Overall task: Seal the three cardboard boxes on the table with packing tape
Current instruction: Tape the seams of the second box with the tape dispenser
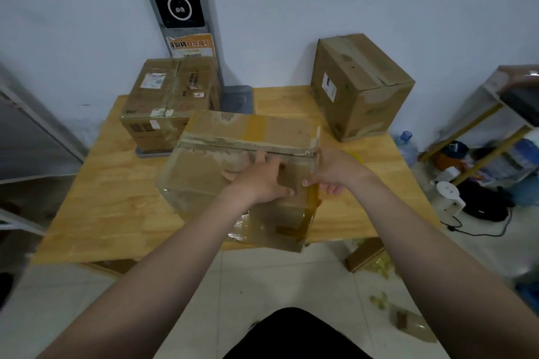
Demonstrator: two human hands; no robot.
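Now box overhangs table near edge; left hand flat atop, right hand gripping side.

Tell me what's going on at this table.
A person is working on the near box at the front edge of the table. Their left hand presses flat on its top, while the right hand grips its right edge. The back-left box and back-right box stand untouched.
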